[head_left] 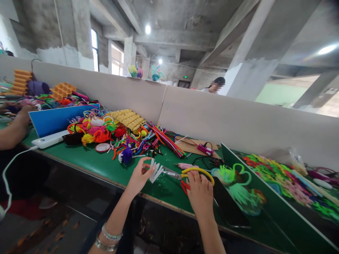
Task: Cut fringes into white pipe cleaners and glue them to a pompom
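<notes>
Over the front of the green table [87, 158], my left hand [141, 174] pinches a small fanned bunch of white pipe cleaner pieces [156, 170] between thumb and fingers. My right hand [200, 187] is wrapped round scissors [197, 170] with yellow and red handles. Their metal blades point left, close beside the white bunch; whether they touch it I cannot tell. Just behind the scissors lies a pink-handled tool with a pointed tip [184, 165]. A purple fluffy piece [127, 155] rests on the table beyond my left hand.
Colourful pipe cleaners [169, 141] and fuzzy shapes [97, 130] are heaped at the back left. A white power strip [50, 139] lies by a blue divider [62, 118]. On the right are green fuzzy pieces [242, 192], a dark flat object [229, 204] and a green divider [275, 204]. Another person's hand [25, 114] is far left.
</notes>
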### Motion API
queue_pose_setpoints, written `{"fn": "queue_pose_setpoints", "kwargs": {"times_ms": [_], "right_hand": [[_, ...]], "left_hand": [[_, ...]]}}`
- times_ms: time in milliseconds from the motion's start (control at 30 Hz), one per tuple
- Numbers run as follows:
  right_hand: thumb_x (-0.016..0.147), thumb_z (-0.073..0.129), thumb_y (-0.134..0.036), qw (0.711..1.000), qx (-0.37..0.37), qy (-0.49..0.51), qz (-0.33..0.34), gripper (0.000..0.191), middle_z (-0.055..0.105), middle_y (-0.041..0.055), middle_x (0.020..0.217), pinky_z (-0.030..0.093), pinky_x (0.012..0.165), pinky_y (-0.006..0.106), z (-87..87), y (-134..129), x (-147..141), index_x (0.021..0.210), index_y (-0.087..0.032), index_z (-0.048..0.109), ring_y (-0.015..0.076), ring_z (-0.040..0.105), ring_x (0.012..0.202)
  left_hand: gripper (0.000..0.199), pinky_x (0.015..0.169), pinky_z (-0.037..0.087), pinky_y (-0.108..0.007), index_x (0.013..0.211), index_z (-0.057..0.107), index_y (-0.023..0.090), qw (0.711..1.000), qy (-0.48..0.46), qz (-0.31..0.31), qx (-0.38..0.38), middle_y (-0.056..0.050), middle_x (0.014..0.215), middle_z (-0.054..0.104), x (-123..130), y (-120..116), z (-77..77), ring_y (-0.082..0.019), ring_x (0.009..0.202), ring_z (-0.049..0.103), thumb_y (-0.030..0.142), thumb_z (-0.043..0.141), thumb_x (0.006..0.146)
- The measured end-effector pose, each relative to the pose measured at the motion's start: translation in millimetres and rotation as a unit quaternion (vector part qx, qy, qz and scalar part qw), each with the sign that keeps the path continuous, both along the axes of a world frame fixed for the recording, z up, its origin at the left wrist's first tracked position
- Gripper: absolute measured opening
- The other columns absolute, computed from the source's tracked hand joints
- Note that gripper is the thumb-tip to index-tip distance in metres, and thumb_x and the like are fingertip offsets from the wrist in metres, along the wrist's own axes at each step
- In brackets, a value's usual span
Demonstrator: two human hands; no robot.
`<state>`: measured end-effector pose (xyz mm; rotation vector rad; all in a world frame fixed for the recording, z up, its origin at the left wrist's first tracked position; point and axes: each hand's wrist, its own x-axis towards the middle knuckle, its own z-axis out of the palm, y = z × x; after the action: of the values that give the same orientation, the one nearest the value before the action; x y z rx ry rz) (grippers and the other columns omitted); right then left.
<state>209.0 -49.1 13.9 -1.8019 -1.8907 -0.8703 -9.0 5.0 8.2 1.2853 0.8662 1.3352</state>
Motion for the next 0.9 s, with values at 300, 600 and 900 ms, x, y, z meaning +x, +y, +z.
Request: {"fn": "queue_pose_setpoints", "kwargs": {"times_ms": [300, 600, 900], "right_hand": [[0.073, 0.049, -0.047, 0.987, 0.011, 0.159, 0.008, 0.037, 0.052, 0.0112, 0.091, 0.040, 0.067, 0.034, 8.2, 3.6, -10.7, 0.093, -0.016, 0.044, 0.0245, 0.050, 0.086], [0.075, 0.047, -0.045, 0.962, -0.082, 0.228, 0.125, 0.030, 0.054, 0.0062, 0.090, 0.043, 0.067, 0.030, 9.4, -3.4, -33.5, 0.091, -0.020, 0.043, 0.0204, 0.053, 0.084], [0.074, 0.047, -0.046, 0.969, -0.080, 0.210, 0.103, 0.033, 0.056, 0.0074, 0.092, 0.043, 0.065, 0.031, 1.6, 1.4, -30.9, 0.093, -0.019, 0.046, 0.0221, 0.054, 0.086]], "left_hand": [[0.036, 0.049, 0.042, -0.019, 0.100, 0.045, 0.019, 0.999, -0.010, 0.047, 0.026, 0.000, 0.075, 0.059, 5.3, -9.3, 12.2, -0.012, 0.062, 0.056, 0.034, 0.059, 0.070], [0.032, 0.054, 0.047, -0.022, 0.098, 0.046, 0.017, 0.996, -0.045, 0.060, 0.052, -0.003, 0.081, 0.060, 11.1, -13.3, 14.9, -0.013, 0.067, 0.058, 0.034, 0.057, 0.072], [0.029, 0.058, 0.047, -0.023, 0.100, 0.046, 0.017, 0.995, -0.036, 0.046, 0.081, -0.004, 0.083, 0.060, 10.8, -19.1, 19.7, -0.014, 0.072, 0.058, 0.032, 0.054, 0.076]]}}
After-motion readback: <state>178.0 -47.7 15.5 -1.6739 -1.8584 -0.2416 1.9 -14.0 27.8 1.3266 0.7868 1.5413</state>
